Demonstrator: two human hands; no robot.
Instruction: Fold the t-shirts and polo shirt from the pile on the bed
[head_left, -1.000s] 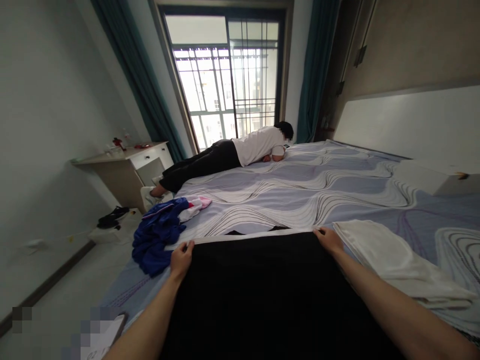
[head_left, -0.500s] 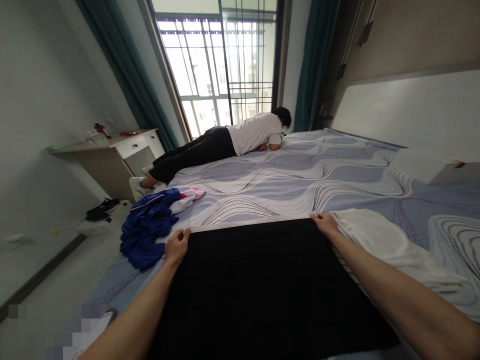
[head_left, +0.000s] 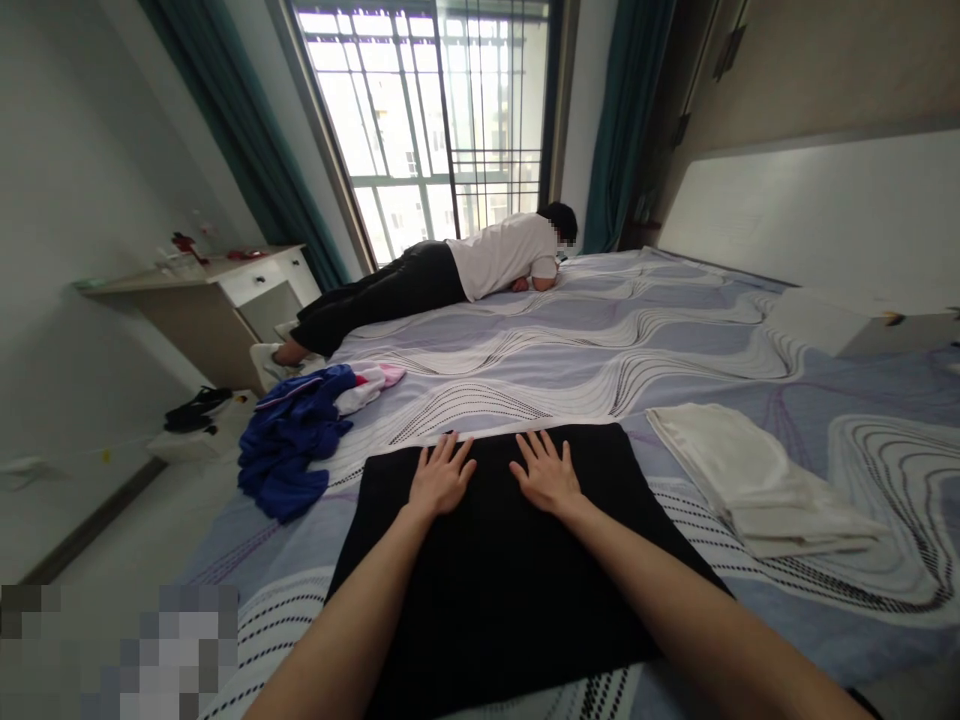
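A black cloth garment [head_left: 510, 590] lies spread flat on the patterned bed sheet [head_left: 555, 375]; its exact kind does not show. My left hand [head_left: 441, 477] rests palm down on its upper part, fingers spread. Beside it, my right hand [head_left: 547, 474] also lies flat on the black cloth with the fingers apart. Neither hand grips anything. To the right of the cloth is a folded white garment [head_left: 757, 485]. A crumpled blue garment [head_left: 296, 440] sits to the left, with a white and pink cloth [head_left: 370, 388] against it.
A person [head_left: 442, 270] in a white top and black trousers lies across the far side of the bed. At the right stand a white box [head_left: 855, 320] and the white headboard [head_left: 817, 210]. A small desk [head_left: 225, 285] is at the left, near black shoes [head_left: 196, 408].
Both hands have let go of the black cloth's upper corners and moved inward onto its surface, fingers now spread. The cloth lies flatter on the bed. The view has shifted slightly.
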